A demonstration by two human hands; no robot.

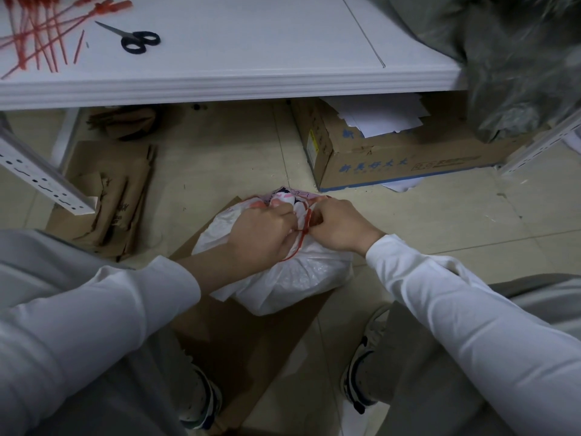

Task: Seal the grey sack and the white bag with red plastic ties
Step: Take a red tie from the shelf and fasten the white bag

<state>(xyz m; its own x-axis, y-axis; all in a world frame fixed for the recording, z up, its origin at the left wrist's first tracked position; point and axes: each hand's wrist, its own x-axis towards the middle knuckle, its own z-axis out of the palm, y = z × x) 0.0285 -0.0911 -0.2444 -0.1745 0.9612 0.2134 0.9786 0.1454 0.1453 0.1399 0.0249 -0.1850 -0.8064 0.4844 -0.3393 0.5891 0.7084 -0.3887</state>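
Note:
The white bag (292,278) sits on flat brown cardboard (239,341) on the floor between my feet. My left hand (264,234) grips the bunched neck of the bag. My right hand (338,226) pinches a red plastic tie (302,237) that runs around the neck between both hands. The grey sack (515,67) lies at the right end of the white table (220,86). Several more red ties (41,33) are spread at the table's far left.
Black-handled scissors (135,39) lie on the table beside the ties. Under the table stands an open cardboard box (393,152) with white paper, and flattened cardboard (116,196) lies at the left. A perforated white metal rail (41,177) leans at the left.

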